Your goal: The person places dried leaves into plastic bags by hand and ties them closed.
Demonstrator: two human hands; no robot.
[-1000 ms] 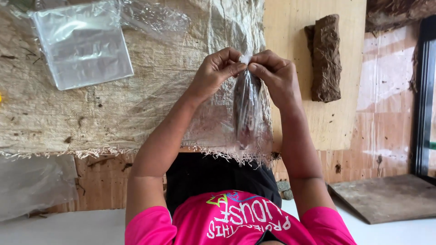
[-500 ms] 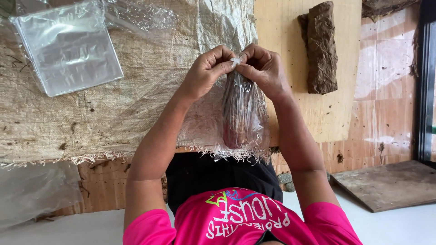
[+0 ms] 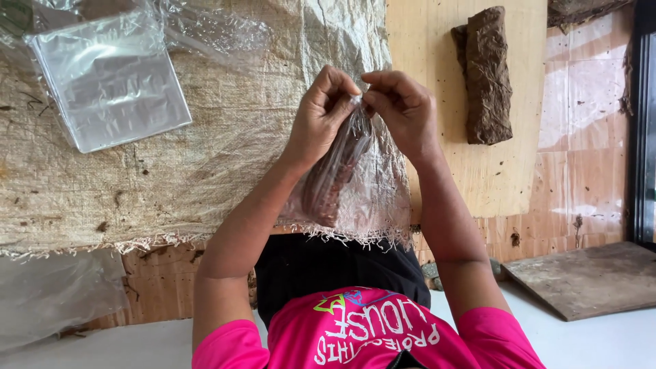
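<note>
Currently: my left hand and right hand pinch the clear bag mouth between them; best kept level, brown contents hanging below.

both hands pinch the top of a clear plastic bag holding a brown roll, left hand and right hand touching at the fingertips. a stack of clear bags lies far left on the woven sack; a dark brown block rests right.

Bag now tilted, lower end leftward
</note>
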